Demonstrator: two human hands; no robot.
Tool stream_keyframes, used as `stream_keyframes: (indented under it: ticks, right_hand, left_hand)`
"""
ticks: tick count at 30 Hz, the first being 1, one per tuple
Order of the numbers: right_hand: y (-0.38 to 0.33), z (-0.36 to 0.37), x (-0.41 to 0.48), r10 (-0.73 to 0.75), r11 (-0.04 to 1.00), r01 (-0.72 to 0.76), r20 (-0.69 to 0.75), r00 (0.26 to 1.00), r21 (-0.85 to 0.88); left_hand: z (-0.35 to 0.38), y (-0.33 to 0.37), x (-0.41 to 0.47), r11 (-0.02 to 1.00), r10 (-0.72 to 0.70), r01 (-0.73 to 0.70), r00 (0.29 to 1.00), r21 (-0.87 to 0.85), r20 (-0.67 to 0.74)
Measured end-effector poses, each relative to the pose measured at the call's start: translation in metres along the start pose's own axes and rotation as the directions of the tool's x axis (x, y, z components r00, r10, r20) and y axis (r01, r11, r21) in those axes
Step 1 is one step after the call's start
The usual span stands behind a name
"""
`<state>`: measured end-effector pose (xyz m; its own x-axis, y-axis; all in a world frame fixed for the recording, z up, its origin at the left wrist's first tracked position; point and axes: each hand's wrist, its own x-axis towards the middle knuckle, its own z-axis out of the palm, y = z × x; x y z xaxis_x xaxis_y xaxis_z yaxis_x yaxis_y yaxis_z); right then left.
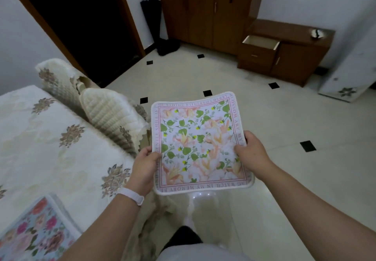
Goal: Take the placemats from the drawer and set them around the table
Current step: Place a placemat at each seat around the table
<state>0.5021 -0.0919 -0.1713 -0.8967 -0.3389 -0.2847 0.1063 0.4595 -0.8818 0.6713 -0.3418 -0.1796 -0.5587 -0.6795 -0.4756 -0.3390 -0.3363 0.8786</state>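
One blue placemat (38,232) lies on the table (50,138); beside it, left hand (143,167) and right hand (251,148) pinch the green placemat (198,144), unplaced.

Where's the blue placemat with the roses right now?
Head view, bottom left: the blue placemat lies on the cloth-covered table, below and left of the left hand, which grips the leafy placemat.

Dim, flat indoor light, a glare patch on the glossy floor (200,196), soft focus, wide-angle bending at edges.
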Motion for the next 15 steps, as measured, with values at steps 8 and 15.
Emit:
stream_keyframes:
  ticks: [8,15]
  right_hand:
    - [-0.016,-0.019,0.099,0.029,0.999,-0.028,-0.086,0.996,0.023]
    - [-0.074,-0.017,0.221,0.05,0.999,-0.052,-0.104,0.993,-0.011]
  left_hand:
    - [0.06,0.046,0.104,0.999,-0.023,0.026,0.997,-0.031,0.08]
    - [0.11,0.108,0.214,0.995,-0.021,0.028,0.996,-0.091,0.084]
